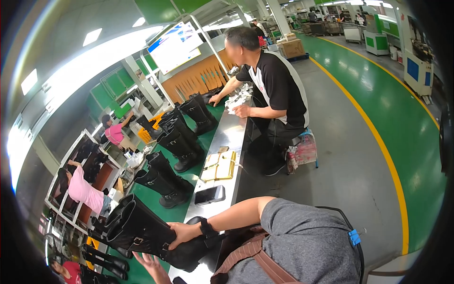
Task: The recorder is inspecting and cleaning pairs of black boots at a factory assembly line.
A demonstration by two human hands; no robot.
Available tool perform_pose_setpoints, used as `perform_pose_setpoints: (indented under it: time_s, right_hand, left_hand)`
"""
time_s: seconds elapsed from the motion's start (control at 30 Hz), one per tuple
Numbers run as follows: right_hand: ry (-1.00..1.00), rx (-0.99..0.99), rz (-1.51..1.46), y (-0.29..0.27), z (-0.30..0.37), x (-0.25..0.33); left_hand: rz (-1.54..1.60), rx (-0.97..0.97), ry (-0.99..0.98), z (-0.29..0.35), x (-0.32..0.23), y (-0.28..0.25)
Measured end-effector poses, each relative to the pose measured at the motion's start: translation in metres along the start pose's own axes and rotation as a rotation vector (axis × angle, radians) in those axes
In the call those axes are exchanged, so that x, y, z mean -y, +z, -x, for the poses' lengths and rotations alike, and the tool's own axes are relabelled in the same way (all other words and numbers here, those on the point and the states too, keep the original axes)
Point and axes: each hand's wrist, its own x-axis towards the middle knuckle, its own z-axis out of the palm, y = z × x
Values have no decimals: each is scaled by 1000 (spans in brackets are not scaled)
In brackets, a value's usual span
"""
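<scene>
A tall black boot [142, 229] with buckled straps lies tilted in front of me, its shaft toward the left. My right hand [184, 234], with a black band at the wrist, is closed round its ankle near a buckle. Just below the boot, my left hand [152, 267] is partly in view with fingers spread, and nothing shows in it. Part of the boot's foot is dark against my apron [246, 251] and hard to make out. A dark phone [209, 195] lies on the metal table edge [191, 222] beyond my right forearm.
Several black boots stand along the green belt, the nearest boot [165, 182] beside the phone. A golden-yellow packet [219, 165] lies on the metal edge. Farther along, a seated co-worker [279, 90] reaches over white scraps [240, 97]. More people are at the left.
</scene>
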Motion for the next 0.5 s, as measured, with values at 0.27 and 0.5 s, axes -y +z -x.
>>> perform_pose_setpoints:
  time_s: [0.27, 0.5]
  right_hand:
    - [207, 355, 47, 3, 9, 5]
    - [-688, -97, 690, -59, -53, 124]
  left_hand:
    - [-74, -199, -167, -14, 20, 4]
    - [42, -278, -230, -1, 23, 1]
